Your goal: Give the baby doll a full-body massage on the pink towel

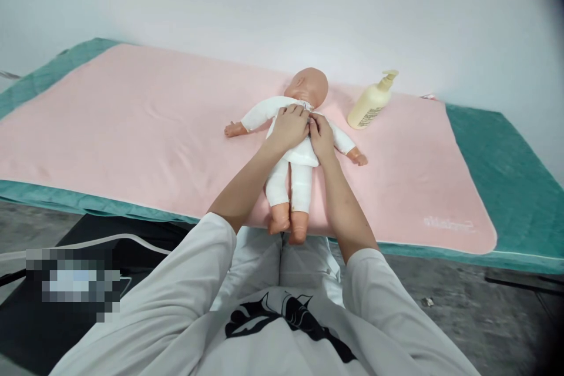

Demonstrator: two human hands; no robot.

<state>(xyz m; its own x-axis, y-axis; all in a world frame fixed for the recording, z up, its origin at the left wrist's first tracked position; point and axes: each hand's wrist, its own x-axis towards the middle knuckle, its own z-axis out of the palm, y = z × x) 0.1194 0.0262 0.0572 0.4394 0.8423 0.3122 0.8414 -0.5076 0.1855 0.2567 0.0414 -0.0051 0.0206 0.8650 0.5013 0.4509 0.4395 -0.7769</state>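
A white-clothed doll (pixel 304 155) was covered at the chest by two hands on a pink mat (pixel 132 123).
The left hand (pixel 291 128) was laid flat, fingers extended; whether cloth was pinched by the bent fingers of the right hand (pixel 323 136) could not be told. Lower left was masked by a pixelated patch (pixel 73 282). A pump bottle (pixel 369 107) was set near the doll's head; green padding (pixel 506 153) was backed by a pale wall (pixel 264 6).

Pale wall (pixel 264 0), teal mattress (pixel 497 170), white cable (pixel 126 237), gray floor (pixel 418 279)
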